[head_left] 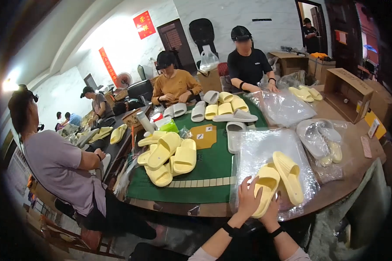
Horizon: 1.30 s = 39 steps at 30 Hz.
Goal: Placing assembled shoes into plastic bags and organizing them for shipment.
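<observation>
Near the front edge of the table, a yellow slide slipper (266,188) is between my two hands. My left hand (247,199) grips its left side, fingers bent over the edge. From below and to the right, my right hand (271,214) holds the heel end; the slipper hides part of its fingers. A second yellow slipper (292,180) lies just right of it, tilted, on a stack of clear plastic bags (259,145). Left of my hands, a pile of yellow slippers (185,156) rests on a green mat (220,163).
Grey and yellow slippers (235,116) stand across the mat. Bagged slippers (320,139), a phone (366,147) and an open carton (346,93) are on the right. Co-workers sit across the table (348,172); another person (61,161) stands at left.
</observation>
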### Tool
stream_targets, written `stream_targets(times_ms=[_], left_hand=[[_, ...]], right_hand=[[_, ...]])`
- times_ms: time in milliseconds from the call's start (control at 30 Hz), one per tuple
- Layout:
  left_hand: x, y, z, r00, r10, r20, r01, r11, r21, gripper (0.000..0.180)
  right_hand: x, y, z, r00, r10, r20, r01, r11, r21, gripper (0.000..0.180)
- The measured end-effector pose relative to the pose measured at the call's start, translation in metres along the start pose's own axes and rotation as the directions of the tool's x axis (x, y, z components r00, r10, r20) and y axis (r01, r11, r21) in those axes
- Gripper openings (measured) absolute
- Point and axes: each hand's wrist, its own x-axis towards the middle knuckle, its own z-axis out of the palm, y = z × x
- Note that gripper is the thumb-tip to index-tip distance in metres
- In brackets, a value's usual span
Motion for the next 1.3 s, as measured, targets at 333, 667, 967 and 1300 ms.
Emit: stream_targets(times_ms=[333,667,967,1300], left_hand=[[-0.034,-0.023,0.006,0.997,-0.055,0.053,0.052,0.996,0.066,0.057],[-0.056,-0.001,0.017,0.982,-0.173,0.08,0.186,0.96,-0.211,0.059],[-0.065,-0.001,0.019,0.958,-0.141,0.248,0.192,0.962,-0.195,0.063],[-0.073,-0.004,0.029,0.978,-0.042,0.204,0.064,0.992,-0.105,0.063]], right_hand=[[-0.003,0.007,0.009,0.998,0.0,-0.062,0.006,0.995,0.097,0.059],[-0.003,0.026,0.002,0.998,0.023,0.051,-0.038,0.952,0.304,0.067],[-0.002,0.003,-0.128,0.781,0.183,0.597,-0.181,0.981,-0.064,0.03],[0.009,0.04,-0.105,0.977,0.193,-0.089,-0.181,0.976,0.124,0.037]])
